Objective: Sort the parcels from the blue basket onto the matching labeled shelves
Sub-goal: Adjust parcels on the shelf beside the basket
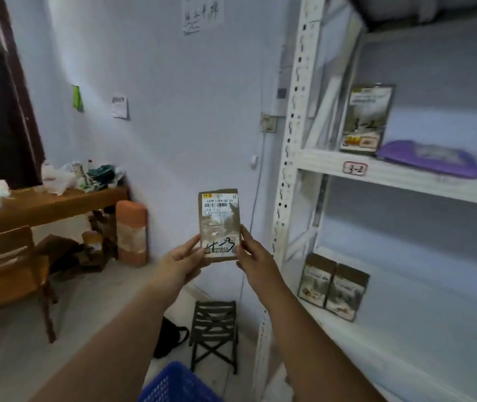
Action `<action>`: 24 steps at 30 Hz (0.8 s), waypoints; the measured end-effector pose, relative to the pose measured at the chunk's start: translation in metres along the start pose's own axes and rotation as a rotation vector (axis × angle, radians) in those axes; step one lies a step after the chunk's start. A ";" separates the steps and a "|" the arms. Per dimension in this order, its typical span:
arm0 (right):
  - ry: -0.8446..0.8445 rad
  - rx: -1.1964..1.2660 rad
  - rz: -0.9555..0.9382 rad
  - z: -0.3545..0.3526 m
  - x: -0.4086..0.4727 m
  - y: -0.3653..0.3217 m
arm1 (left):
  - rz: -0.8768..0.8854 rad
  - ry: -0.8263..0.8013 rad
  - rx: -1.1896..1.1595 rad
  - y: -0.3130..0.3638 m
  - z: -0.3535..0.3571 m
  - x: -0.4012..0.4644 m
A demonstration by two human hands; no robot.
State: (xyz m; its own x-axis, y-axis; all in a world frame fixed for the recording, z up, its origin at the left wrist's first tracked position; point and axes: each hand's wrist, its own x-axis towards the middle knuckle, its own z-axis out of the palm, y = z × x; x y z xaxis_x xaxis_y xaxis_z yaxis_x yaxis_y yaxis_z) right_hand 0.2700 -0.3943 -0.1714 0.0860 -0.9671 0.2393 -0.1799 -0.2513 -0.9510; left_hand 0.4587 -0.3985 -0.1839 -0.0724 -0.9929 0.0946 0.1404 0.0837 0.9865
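Note:
I hold a small brown parcel (220,223) upright in front of me, its white barcode label facing me and black handwriting near its lower end. My left hand (180,261) grips its lower left edge and my right hand (256,255) grips its lower right edge. The blue basket (175,385) shows only a corner at the bottom, below my arms. To the right stands a white metal shelf (405,175) with a tag reading 3-2 (354,168). On that level a brown parcel marked 3-2 (366,118) stands beside a flat purple parcel (430,158). Two brown parcels (333,288) stand on the level below.
A small dark folding stool (214,332) stands on the floor under my hands, a black bag (169,336) beside it. At left are a wooden chair (8,274) and a wooden table (48,204) with bags and bottles. An orange-and-white wrapped bundle (131,233) leans at the wall.

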 end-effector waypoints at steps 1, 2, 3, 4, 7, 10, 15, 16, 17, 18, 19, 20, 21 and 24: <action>0.038 0.000 0.019 -0.011 -0.015 0.002 | -0.015 -0.035 -0.025 -0.005 0.014 -0.003; 0.092 -0.007 0.041 -0.026 -0.033 0.003 | -0.038 -0.083 -0.042 -0.009 0.033 -0.007; 0.145 -0.016 0.061 -0.040 -0.048 0.003 | -0.057 -0.132 -0.055 -0.012 0.051 -0.013; 0.199 -0.022 0.081 -0.057 -0.064 0.003 | -0.073 -0.186 -0.066 -0.014 0.072 -0.020; 0.333 -0.053 0.142 -0.104 -0.107 0.003 | -0.091 -0.334 -0.063 -0.022 0.128 -0.041; 0.430 -0.083 0.169 -0.145 -0.148 0.004 | -0.093 -0.446 -0.044 -0.020 0.178 -0.058; 0.559 -0.131 0.182 -0.198 -0.198 0.004 | -0.080 -0.615 -0.035 -0.016 0.244 -0.083; 0.577 -0.139 0.188 -0.207 -0.206 0.005 | -0.071 -0.643 -0.025 -0.015 0.256 -0.088; 0.602 -0.143 0.187 -0.218 -0.216 0.005 | -0.068 -0.663 -0.014 -0.014 0.270 -0.094; 0.625 -0.151 0.184 -0.228 -0.225 0.004 | -0.062 -0.669 -0.003 -0.015 0.283 -0.099; 0.648 -0.166 0.183 -0.240 -0.235 0.006 | -0.054 -0.676 0.007 -0.016 0.298 -0.104; 0.666 -0.197 0.191 -0.250 -0.243 0.007 | -0.041 -0.683 0.023 -0.018 0.312 -0.107; 0.684 -0.227 0.192 -0.260 -0.251 0.010 | -0.030 -0.690 0.053 -0.022 0.324 -0.109; 0.733 -0.304 0.220 -0.305 -0.281 0.030 | -0.011 -0.699 0.125 -0.040 0.379 -0.125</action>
State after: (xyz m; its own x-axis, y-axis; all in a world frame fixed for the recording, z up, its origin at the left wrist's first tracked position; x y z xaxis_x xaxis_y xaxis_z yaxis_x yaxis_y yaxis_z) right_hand -0.0580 -0.1418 -0.2076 -0.6247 -0.7489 0.2210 -0.3846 0.0487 -0.9218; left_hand 0.0877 -0.2451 -0.1843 -0.6955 -0.7105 0.1067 0.0245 0.1249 0.9919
